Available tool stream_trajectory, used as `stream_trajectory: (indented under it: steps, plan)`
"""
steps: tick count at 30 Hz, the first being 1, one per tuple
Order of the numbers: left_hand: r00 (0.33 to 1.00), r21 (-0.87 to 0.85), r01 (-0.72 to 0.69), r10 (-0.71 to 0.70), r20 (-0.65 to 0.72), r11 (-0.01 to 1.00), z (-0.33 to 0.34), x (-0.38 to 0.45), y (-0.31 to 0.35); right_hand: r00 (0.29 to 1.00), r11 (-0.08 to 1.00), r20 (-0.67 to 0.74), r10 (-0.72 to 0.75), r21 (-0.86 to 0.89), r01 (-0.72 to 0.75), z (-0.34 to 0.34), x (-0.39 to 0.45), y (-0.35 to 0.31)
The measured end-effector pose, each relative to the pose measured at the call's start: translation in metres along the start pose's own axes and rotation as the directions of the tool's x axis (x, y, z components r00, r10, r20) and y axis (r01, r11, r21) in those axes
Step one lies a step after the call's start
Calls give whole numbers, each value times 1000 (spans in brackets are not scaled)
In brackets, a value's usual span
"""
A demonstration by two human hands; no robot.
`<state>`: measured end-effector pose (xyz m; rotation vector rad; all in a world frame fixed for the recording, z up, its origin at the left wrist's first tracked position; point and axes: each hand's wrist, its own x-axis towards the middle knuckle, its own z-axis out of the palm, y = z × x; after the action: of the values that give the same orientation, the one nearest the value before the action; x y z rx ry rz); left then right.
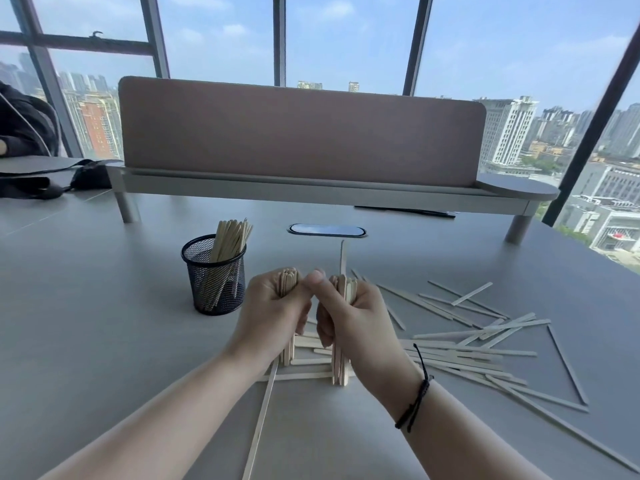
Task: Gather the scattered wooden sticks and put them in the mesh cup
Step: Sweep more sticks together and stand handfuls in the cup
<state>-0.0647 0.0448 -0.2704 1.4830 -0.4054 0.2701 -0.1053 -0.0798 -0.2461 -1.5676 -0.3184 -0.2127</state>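
My left hand (273, 313) grips an upright bundle of wooden sticks (288, 280), its lower ends resting on the grey table. Beside it, touching at the thumbs, my right hand (353, 318) grips a second upright bundle (341, 370), with one stick (343, 258) poking up above the rest. The black mesh cup (216, 275) stands just left of my left hand and holds several sticks. Many loose sticks (485, 344) lie scattered flat on the table to the right, and a few lie under my hands. One long stick (261, 420) lies near my left forearm.
A pink desk divider (298, 133) on a raised grey shelf crosses the back of the table. An oval cable port (327, 230) sits behind my hands. Black bag straps (52, 183) lie at far left, where another person's dark sleeve shows. Windows are beyond.
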Motion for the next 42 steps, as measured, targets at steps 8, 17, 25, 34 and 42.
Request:
stream_trajectory:
  steps: [8, 17, 25, 34, 42]
  plan:
    - [987, -69, 158, -160, -25, 985, 3, -2, -2, 992, 994, -53, 111, 5, -111, 2, 3, 11]
    - [977, -287, 95, -145, -157, 953, -22, 25, 57, 988, 967, -42, 149, 216, -137, 16, 23, -13]
    - [921, -140, -45, -13, -389, 989, -84, 96, 98, 993, 966, -107, 41, 258, -13, 78, 91, -54]
    - [909, 323, 236, -90, -407, 917, -114, 108, 55, 991, 987, -137, -10, 160, 32, 137, 150, -42]
    - [916, 487, 320, -133, -379, 812, -129, 98, 23, 987, 992, -159, 28, -114, -47, 142, 157, -14]
